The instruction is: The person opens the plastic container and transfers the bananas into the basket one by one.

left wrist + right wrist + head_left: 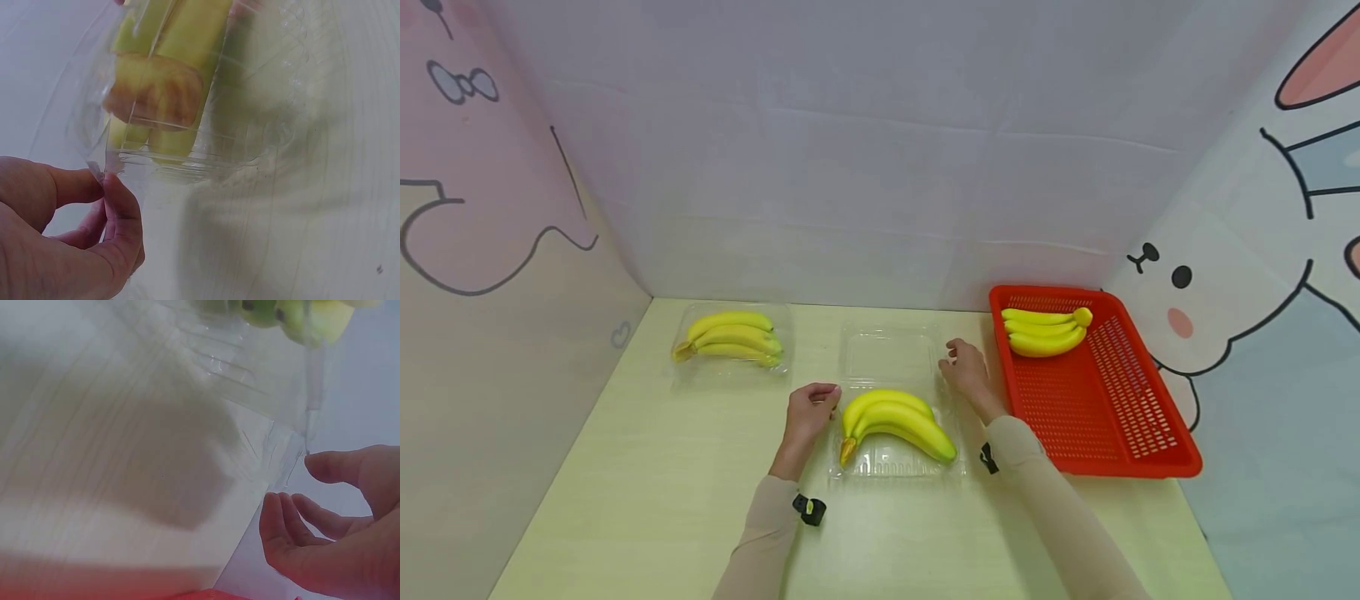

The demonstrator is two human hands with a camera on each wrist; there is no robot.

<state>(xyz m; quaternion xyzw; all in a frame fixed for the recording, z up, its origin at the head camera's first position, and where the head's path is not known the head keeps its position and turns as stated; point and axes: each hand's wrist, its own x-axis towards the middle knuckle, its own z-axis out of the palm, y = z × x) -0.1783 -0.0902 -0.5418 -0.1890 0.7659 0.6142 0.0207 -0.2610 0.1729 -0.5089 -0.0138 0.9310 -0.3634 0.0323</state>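
Observation:
A clear plastic clamshell box (889, 465) lies open in the middle of the table, its lid (887, 354) folded back flat behind it. A yellow banana bunch (891, 421) rests in the near half. My left hand (811, 408) is at the box's left edge. In the left wrist view, the thumb and forefinger of that left hand (103, 181) pinch the thin plastic rim, with the banana stem (156, 90) just beyond. My right hand (964, 367) is at the box's right edge. In the right wrist view, the right hand (292, 482) is loosely spread beside the plastic corner (300, 434), gripping nothing.
A second clear box (681, 367) holding bananas (730, 337) sits at the back left. A red perforated basket (1105, 400) on the right holds another banana bunch (1045, 329). Cloth walls close in the table on three sides.

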